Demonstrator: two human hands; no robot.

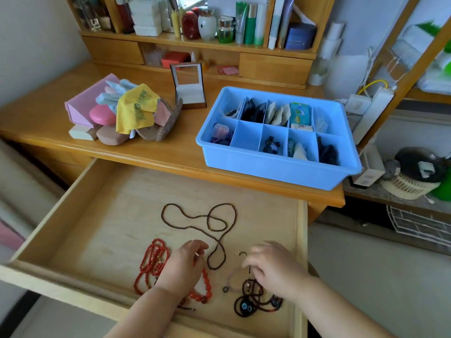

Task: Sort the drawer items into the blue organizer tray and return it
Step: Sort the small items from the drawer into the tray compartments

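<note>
1. Light-blue rectangular plastic organizer tray: stands on the right end of the wooden counter, above the open drawer. Thin blue dividers split it into two rows of compartments. The far row holds dark packets, pale paper sachets and a blue-green printed packet; the near row holds a pink-and-purple item at the left, one bare compartment, a small black piece, a clear and white item, and a dark bundle at the right.
2. Pale wooden drawer: pulled out wide below the counter edge, its floor light and grained.
3. Long thin strand of dark brown beads: lies looped in the middle of the drawer floor.
4. Coil of small red beads: lies left of the left hand.
5. Bracelet of larger red-orange round beads: partly under the left wrist.
6. Cluster of dark brown bead bracelets: near the drawer's front right, with a pale lilac bracelet beside it.
7. Left hand: fingers curled, pinching a small pale object too small to identify.
8. Right hand: fingers bent over the dark cluster, pinching a thin dark cord.
9. Pile of pink cases and a yellow cloth: on the counter's left.
</note>
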